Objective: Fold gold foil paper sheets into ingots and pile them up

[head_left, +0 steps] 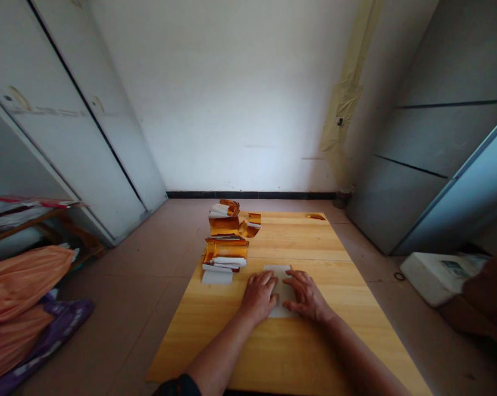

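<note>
While both hands lie open and palm down on the pale wooden counter [298,352], neither is closed around anything. The left hand [258,297] has its fingertips [268,278] on the left edge of a white sheet [282,291], and the right hand [308,296] rests its fingers [291,281] on the sheet's right side. The sheet lies flat between them, near the counter's middle, partly covered by both. Just left of the left hand, at the counter's edge, sits a near stack of gold-and-white folded packets [225,256]. A far stack of similar packets [223,217] stands beyond it, with loose gold pieces [249,226] beside it. A dark sleeve [176,386] shows at the left forearm. Orange bags [17,291] lie on the floor to the left, and a white foam box [438,278] sits to the right.
</note>
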Demonstrator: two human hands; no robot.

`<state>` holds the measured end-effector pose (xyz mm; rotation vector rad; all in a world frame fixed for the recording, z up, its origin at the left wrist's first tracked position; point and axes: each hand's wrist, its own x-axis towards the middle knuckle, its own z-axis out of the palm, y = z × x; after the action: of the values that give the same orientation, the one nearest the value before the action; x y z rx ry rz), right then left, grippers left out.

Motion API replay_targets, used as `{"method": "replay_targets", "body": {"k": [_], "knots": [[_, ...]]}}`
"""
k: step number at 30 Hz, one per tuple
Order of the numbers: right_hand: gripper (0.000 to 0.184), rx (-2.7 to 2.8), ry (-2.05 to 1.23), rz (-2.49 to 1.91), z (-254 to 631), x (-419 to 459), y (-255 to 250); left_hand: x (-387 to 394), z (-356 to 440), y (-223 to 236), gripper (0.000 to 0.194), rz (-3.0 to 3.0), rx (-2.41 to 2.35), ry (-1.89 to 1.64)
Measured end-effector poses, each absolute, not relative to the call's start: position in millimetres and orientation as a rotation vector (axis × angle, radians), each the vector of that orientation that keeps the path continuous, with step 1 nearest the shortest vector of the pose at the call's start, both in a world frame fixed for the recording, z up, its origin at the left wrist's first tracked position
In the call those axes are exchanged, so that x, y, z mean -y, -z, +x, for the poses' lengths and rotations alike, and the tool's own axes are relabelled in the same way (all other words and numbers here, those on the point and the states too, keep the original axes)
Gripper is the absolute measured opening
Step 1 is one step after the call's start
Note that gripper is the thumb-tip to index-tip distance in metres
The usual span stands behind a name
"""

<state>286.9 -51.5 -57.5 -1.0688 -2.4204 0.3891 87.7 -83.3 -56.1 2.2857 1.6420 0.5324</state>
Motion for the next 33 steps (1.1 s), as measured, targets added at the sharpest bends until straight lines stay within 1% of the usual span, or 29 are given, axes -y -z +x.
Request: {"method": "replay_targets", "body": {"k": [2,3,9,13,17,20,21,24,26,27,31,33], "knots": [[0.057,2.509,-0.44,-1.004,294,64,58,81,86,56,0.045,2.281,-1.638,-0.545],[0.056,2.533,-0.447,-1.0,296,69,58,80,85,56,0.045,2.28,-1.634,-0.55],[0.03,2.512,-0.364,-1.014,292,80,55,76,81,56,0.037,2.287,-1.591,-0.584],[0.023,2.486,-0.371,-1.009,287,72,51,77,74,52,0.031,2.249,-1.52,-0.662],[0.035,2.439,-0.47,-1.042,281,59,48,78,65,52,0.031,2.216,-1.394,-0.82],[0.044,2.382,-0.55,-1.135,276,49,48,77,62,55,0.035,2.234,-1.363,-0.831],[0.045,2.363,-0.568,-1.155,275,47,48,76,63,57,0.035,2.233,-1.394,-0.828],[0.043,2.246,-0.645,-1.166,274,43,53,72,67,59,0.024,2.187,-1.523,-0.884],[0.048,2.133,-0.73,-1.173,275,43,57,69,71,58,0.024,2.164,-1.555,-0.914],[0.048,2.075,-0.763,-1.201,275,43,59,67,73,57,0.024,2.157,-1.563,-0.91],[0.029,1.901,-0.754,-1.399,269,40,62,60,80,55,0.016,2.051,-1.742,-0.876],[0.024,1.893,-0.711,-1.455,263,35,60,57,84,56,0.011,1.982,-1.862,-0.87]]}}
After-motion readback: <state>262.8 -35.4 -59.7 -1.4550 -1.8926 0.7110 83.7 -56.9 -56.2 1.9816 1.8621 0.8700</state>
